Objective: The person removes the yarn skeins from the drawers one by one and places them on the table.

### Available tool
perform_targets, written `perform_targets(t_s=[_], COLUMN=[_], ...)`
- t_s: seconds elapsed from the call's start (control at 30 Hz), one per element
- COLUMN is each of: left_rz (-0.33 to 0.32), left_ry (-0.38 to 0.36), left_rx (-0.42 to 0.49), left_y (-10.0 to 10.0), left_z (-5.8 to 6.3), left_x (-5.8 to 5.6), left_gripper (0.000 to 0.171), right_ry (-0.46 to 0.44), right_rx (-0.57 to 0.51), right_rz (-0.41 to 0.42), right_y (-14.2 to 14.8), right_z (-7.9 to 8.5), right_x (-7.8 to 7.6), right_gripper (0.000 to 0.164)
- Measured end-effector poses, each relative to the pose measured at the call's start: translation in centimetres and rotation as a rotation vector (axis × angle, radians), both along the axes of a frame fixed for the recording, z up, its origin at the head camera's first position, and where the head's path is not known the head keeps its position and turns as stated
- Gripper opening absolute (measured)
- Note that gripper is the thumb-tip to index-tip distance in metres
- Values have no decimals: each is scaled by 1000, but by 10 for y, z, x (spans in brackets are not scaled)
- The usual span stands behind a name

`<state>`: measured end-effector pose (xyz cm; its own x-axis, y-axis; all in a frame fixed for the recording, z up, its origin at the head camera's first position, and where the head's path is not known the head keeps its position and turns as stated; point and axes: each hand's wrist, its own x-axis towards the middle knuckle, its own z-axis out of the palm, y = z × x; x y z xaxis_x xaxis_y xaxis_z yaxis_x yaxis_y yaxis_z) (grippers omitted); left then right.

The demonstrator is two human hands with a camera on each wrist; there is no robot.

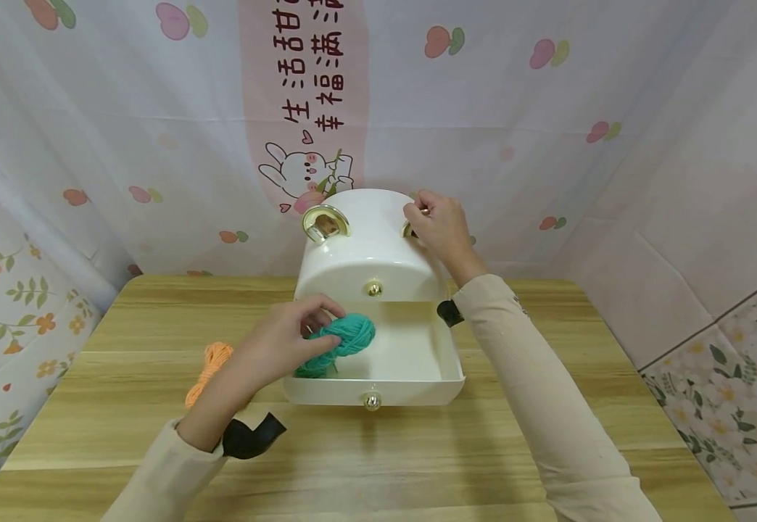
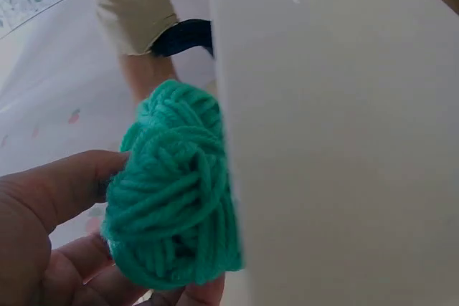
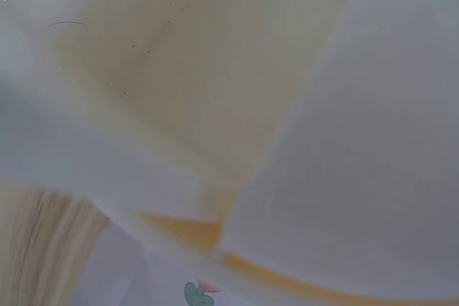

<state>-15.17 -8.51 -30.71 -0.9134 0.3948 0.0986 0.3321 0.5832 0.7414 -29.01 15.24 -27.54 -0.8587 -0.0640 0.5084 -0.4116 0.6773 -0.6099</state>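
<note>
A white box (image 1: 373,243) with a rounded top has its lower drawer (image 1: 411,348) pulled out. Over the drawer's left side, my left hand (image 1: 287,337) holds a teal yarn skein (image 1: 355,333) between thumb and fingers. In the left wrist view the skein (image 2: 172,191) is close to a white wall of the box, with the left fingers (image 2: 61,188) around it. My right hand (image 1: 442,225) grips the gold-trimmed ear on the box's top right, largely covering it. The right wrist view shows the drawer's inside (image 3: 208,69), but no hand.
An orange yarn skein (image 1: 209,373) lies on the wooden table (image 1: 156,319), left of the box. A matching gold-trimmed ear (image 1: 326,223) stands at the box's top left. Gold knobs mark the upper front (image 1: 374,288) and the drawer front (image 1: 372,401). A patterned curtain (image 1: 483,145) hangs behind.
</note>
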Motion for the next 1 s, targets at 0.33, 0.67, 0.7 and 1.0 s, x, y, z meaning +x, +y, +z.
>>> perform_targets(t_s=[0.33,0.67,0.7,1.0], left_rz=[179,358,377,504], left_ry=[135,141,145,193], left_rx=[57,-64,-76,-200], left_y=[-37,-101,-106,-145], left_z=[10,-2,-4,-27], left_x=[14,23,23,25], left_gripper=[26,33,34,31], right_ry=[5,-6,-6,-8], right_rx=[-2,-8,-8,-12], right_rz=[14,19,17,20], right_y=[1,0,1,1], right_z=[0,-1,-1,-1], right_x=[0,-1,-1,-1], right_gripper=[25,24,24,24])
